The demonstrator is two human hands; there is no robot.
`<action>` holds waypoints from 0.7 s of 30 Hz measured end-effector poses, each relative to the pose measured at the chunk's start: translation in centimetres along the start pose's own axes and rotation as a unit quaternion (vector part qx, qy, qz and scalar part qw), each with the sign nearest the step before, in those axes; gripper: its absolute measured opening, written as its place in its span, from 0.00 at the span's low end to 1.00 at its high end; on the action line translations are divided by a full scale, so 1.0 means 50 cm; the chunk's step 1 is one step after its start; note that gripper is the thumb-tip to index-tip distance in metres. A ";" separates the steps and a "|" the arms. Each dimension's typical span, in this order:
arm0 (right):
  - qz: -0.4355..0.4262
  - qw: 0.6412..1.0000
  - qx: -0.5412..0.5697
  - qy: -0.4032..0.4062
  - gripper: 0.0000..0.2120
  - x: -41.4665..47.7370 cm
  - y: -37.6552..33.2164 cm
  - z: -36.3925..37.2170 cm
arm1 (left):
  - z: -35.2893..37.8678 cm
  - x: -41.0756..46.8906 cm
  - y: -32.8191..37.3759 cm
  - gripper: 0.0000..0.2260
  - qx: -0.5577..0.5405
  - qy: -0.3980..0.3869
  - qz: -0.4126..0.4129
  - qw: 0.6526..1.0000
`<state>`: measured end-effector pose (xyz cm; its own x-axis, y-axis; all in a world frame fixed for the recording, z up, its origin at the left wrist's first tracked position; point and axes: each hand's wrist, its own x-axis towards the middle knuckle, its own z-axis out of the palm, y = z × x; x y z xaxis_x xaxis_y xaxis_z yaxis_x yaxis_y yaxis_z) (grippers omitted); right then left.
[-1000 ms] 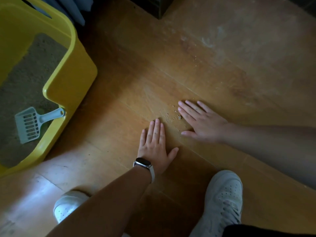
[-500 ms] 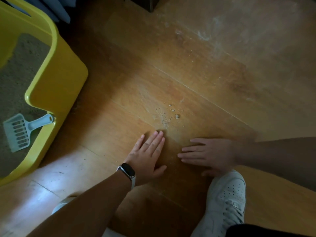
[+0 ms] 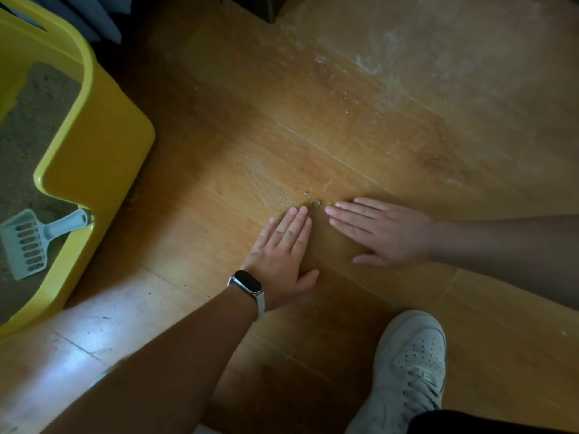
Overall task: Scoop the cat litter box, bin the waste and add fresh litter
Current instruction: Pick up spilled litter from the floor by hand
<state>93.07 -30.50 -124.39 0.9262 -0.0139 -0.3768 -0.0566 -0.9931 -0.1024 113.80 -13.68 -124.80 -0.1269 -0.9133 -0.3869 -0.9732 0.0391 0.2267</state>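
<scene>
A yellow litter box (image 3: 94,158) stands at the left, filled with grey-brown litter (image 3: 28,126). A pale grey slotted scoop (image 3: 31,242) lies in it, its handle leaning on the box's near rim. On the wooden floor, a small scatter of spilled litter grains (image 3: 315,202) lies just beyond my fingertips. My left hand (image 3: 282,255), with a watch on the wrist, lies flat on the floor with straight fingers. My right hand (image 3: 385,233) lies flat beside it, fingers pointing left towards the grains. Neither hand holds anything.
My white shoe (image 3: 407,371) stands on the floor at the lower right. Dusty pale smears (image 3: 369,64) and a few stray grains mark the floor farther away. A dark furniture corner (image 3: 266,7) sits at the top edge, and blue-grey fabric (image 3: 94,17) hangs behind the box.
My right hand slid back away from me, up to the grains. Both hands now lie close on either side of a narrow gap, with the grains pushed into a tighter cluster.
</scene>
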 end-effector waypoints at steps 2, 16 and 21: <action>0.002 1.000 0.002 -0.020 0.36 -0.039 0.006 0.016 | 0.005 -0.014 -0.010 0.39 0.000 0.013 -0.023 1.000; 0.043 0.998 0.030 0.021 0.36 0.045 -0.049 -0.003 | -0.011 0.033 0.015 0.39 -0.024 -0.032 -0.034 0.999; 0.163 0.985 0.050 -0.007 0.37 -0.005 -0.002 0.002 | -0.041 0.049 -0.034 0.40 -0.036 -0.020 -0.078 0.996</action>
<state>92.79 -30.40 -124.40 0.8471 -0.3279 -0.4182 -0.3876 -0.9196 -0.0641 115.54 -16.80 -124.30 0.0156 -0.8892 -0.4573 -0.9655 -0.1323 0.2243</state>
